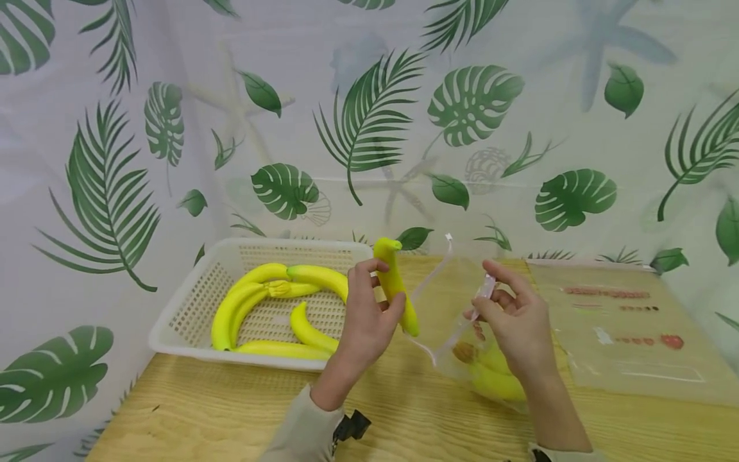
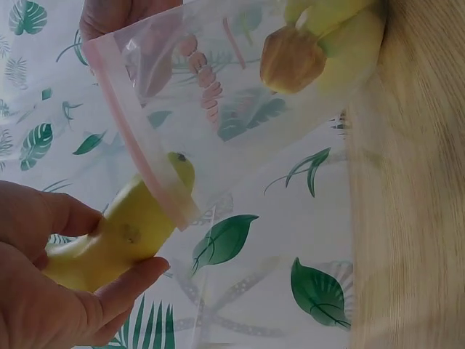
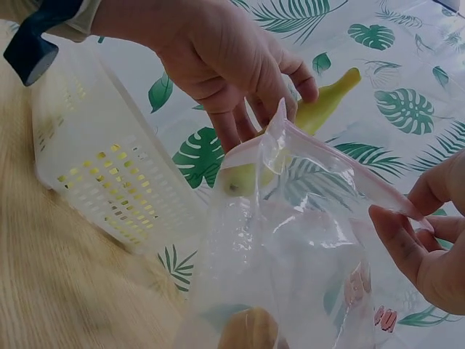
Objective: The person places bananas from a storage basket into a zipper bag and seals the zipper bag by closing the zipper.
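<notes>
My left hand grips a single yellow banana between thumb and fingers, its lower tip right at the mouth of a clear zip bag. With thumb and forefinger my right hand pinches the pink-edged rim of that zip bag, whose mouth gapes toward the banana. Inside the bag, at its bottom, lie yellow bananas with a brown stem end. In the left wrist view the banana's dark tip overlaps the bag's pink edge.
A white perforated basket with several bananas stands to the left on the wooden table. Another clear bag with pink and red print lies flat at the right. A leaf-patterned sheet hangs behind the table.
</notes>
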Tool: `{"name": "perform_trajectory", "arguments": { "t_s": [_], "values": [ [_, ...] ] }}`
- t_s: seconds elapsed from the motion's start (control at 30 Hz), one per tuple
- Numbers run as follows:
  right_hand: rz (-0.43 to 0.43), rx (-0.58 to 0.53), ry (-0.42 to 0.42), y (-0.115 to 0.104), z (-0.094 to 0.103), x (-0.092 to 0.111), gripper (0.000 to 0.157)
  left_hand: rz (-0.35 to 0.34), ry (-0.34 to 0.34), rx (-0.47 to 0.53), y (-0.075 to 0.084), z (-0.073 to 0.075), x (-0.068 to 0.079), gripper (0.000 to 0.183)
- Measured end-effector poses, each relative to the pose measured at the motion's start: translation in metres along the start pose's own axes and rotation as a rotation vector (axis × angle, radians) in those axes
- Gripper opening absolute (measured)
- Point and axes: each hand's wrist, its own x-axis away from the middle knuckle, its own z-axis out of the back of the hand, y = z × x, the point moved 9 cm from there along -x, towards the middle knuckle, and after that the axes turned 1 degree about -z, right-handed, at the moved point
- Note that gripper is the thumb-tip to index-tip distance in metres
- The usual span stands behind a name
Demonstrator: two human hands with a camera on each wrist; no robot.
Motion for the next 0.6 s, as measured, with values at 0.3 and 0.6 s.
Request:
{"name": "perform_trajectory", "arguments": {
  "t_s": [0.3,0.6],
  "values": [
    [0.023,0.015,-0.019,-0.0039,-0.0013,0.0021,0.051,0.066,-0.042,0.005,-0.0062,-0.0042,-0.0004,0.080],
    [0.022,0.008,-0.022,-0.0063,0.0016,0.0038,0.053,0.044,-0.104,-0.142,-0.0078,-0.0045,0.0014,0.067]
  ]
}}
